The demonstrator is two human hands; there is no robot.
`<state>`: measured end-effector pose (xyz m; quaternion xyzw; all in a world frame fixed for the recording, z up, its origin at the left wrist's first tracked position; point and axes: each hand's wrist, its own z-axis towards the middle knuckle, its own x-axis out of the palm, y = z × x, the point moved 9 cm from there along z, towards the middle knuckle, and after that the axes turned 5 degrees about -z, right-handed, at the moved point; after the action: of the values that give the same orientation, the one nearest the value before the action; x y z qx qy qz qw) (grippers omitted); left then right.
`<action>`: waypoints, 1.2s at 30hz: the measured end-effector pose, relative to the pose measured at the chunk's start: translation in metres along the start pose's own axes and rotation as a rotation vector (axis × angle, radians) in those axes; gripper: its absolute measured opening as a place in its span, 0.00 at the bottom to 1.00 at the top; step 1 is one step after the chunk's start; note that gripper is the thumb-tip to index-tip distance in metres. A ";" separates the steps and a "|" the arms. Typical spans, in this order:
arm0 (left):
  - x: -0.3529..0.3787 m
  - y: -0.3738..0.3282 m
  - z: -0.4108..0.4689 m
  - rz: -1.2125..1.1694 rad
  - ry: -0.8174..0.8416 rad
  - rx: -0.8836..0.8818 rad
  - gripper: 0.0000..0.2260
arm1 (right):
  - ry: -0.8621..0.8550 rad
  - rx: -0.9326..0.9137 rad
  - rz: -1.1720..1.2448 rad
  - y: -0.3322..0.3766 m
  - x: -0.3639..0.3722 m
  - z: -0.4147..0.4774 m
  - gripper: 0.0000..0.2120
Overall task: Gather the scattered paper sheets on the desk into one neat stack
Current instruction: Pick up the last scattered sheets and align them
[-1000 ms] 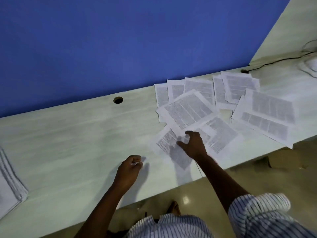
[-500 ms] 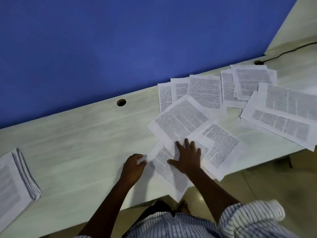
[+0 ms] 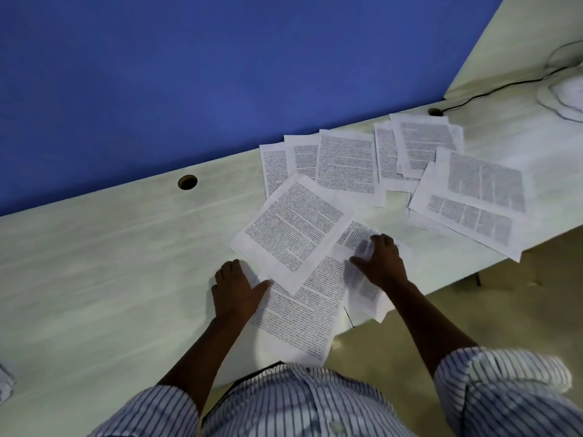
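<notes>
The desk (image 3: 110, 263) is pale, streaky laminate against a matte blue wall (image 3: 189, 74), with a round hole (image 3: 187, 182) near its far edge. Thin white printed sheets (image 3: 347, 165) overlap loosely from the far edge to the front edge on the right half. A near sheet (image 3: 296, 316) overhangs the front edge. The left hand (image 3: 236, 291) lies flat and relaxed on the desk, thumb touching that sheet's left edge. The right hand (image 3: 381, 263) bends its fingers onto a tilted sheet (image 3: 353, 234); blur hides whether it pinches or only presses. A stack (image 3: 4, 383) is cut off at the left edge.
</notes>
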<state>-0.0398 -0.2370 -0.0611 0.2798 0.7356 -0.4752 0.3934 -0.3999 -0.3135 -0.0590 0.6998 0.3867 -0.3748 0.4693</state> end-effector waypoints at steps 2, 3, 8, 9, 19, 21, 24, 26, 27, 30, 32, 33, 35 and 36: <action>-0.007 -0.010 0.022 -0.025 0.007 0.030 0.43 | 0.027 0.025 -0.044 -0.006 -0.008 0.016 0.45; -0.013 -0.015 0.035 -0.019 0.013 0.036 0.43 | 0.046 0.043 -0.057 -0.009 -0.012 0.023 0.47; -0.036 -0.032 0.087 0.048 0.038 0.057 0.42 | 0.175 0.075 -0.126 -0.015 -0.012 0.038 0.53; -0.036 -0.033 0.095 0.042 0.049 0.057 0.43 | 0.182 0.080 -0.147 -0.014 -0.010 0.037 0.53; -0.005 -0.032 0.090 0.214 0.061 0.241 0.43 | 0.094 0.190 -0.201 -0.011 0.013 -0.044 0.44; -0.002 -0.025 0.075 0.232 0.082 0.283 0.44 | 0.077 0.218 -0.167 -0.012 0.022 -0.072 0.43; 0.003 -0.015 0.049 0.250 0.104 0.331 0.45 | 0.080 0.224 -0.111 -0.008 0.043 -0.106 0.41; 0.009 -0.010 0.033 0.249 0.145 0.351 0.45 | 0.100 0.217 -0.001 -0.005 0.057 -0.118 0.39; 0.013 -0.008 0.025 0.247 0.166 0.359 0.45 | 0.102 0.211 0.055 -0.004 0.061 -0.120 0.38; 0.020 -0.008 0.009 0.222 0.206 0.409 0.43 | 0.016 0.231 0.107 -0.016 0.050 -0.113 0.24; 0.023 -0.003 0.007 0.130 0.269 0.317 0.39 | -0.053 0.295 0.144 -0.031 0.040 -0.111 0.20; 0.020 -0.002 0.007 0.063 0.288 0.256 0.37 | -0.067 0.322 0.178 -0.036 0.038 -0.112 0.20; 0.018 -0.003 0.007 -0.051 0.297 0.183 0.31 | -0.036 0.353 0.255 -0.035 0.041 -0.112 0.20; 0.017 -0.008 0.005 -0.085 0.296 0.176 0.27 | 0.008 0.371 0.294 -0.032 0.044 -0.112 0.20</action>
<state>-0.0538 -0.2440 -0.0728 0.3491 0.7521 -0.5076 0.2343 -0.3921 -0.1902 -0.0790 0.8242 0.2071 -0.3644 0.3807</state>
